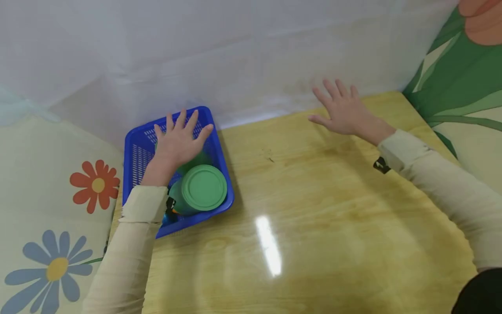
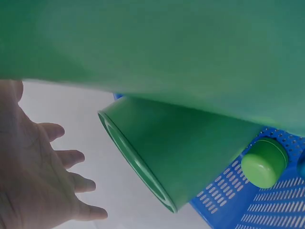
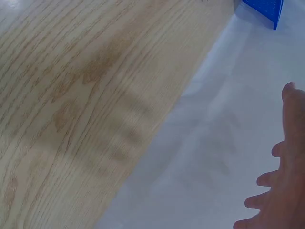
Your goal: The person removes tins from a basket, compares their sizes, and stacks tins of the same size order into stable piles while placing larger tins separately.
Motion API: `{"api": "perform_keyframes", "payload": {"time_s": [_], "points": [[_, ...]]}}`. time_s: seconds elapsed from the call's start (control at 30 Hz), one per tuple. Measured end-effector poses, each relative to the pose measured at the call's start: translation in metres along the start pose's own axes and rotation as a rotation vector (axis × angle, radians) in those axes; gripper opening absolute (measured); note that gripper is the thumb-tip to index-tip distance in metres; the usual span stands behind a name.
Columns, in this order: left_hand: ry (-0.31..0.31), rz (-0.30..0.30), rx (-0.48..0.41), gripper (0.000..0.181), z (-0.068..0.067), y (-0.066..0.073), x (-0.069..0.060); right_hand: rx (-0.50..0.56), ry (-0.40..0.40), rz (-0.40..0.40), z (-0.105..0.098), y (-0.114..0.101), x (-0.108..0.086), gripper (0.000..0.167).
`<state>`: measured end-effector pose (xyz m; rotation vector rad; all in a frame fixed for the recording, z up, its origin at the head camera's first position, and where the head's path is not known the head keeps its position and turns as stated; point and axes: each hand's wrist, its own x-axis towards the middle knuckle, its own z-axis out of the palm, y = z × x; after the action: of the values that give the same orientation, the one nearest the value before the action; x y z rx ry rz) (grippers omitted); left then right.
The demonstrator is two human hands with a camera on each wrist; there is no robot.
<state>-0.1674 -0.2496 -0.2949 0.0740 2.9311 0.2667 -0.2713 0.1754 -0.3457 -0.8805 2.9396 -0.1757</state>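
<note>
My left hand (image 1: 177, 146), fingers spread, hovers over a blue plastic basket (image 1: 131, 144) with slotted walls. Below and beside that hand, a green cylinder (image 1: 205, 187) with a round ridged end leans up in the basket. A second green cylinder (image 2: 186, 148) lies tilted farther back, partly hidden by the hand in the head view. In the left wrist view a light green cap (image 2: 264, 163) shows deeper in the basket, and no object is in the palm. My right hand (image 1: 343, 111) is held up with its fingers spread and nothing in it, above the table's back right part.
The basket stands at the back left of a wooden table (image 1: 313, 209). White sheeting (image 1: 255, 56) hangs behind the table edge. Flower-patterned cloth (image 1: 59, 183) borders the left side and more of it the right. A black rounded thing (image 1: 480, 294) shows at the bottom right corner.
</note>
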Motion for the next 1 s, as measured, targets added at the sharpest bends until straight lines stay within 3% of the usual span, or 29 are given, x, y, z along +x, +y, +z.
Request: {"api": "perform_keyframes", "payload": {"time_s": [0.17,0.37,0.6,0.83,1.0], "points": [[0.038,-0.012,0.028,0.092,0.002,-0.005,-0.016,-0.005,0.001,-0.020,0.001,-0.006,0.004,0.091],[0.118,-0.030,0.005,0.088,0.004,-0.012,-0.048,-0.020,0.014,-0.064,-0.003,-0.024,0.004,0.092],[0.243,-0.047,-0.111,0.075,0.011,-0.020,-0.095,0.028,0.084,-0.157,-0.010,-0.047,-0.008,0.084],[0.467,-0.053,-0.221,0.062,0.025,-0.026,-0.140,0.113,0.157,-0.275,-0.005,-0.064,-0.015,0.075],[0.498,-0.150,-0.297,0.060,0.045,-0.034,-0.165,0.162,0.166,-0.347,0.007,-0.077,-0.014,0.073]]}}
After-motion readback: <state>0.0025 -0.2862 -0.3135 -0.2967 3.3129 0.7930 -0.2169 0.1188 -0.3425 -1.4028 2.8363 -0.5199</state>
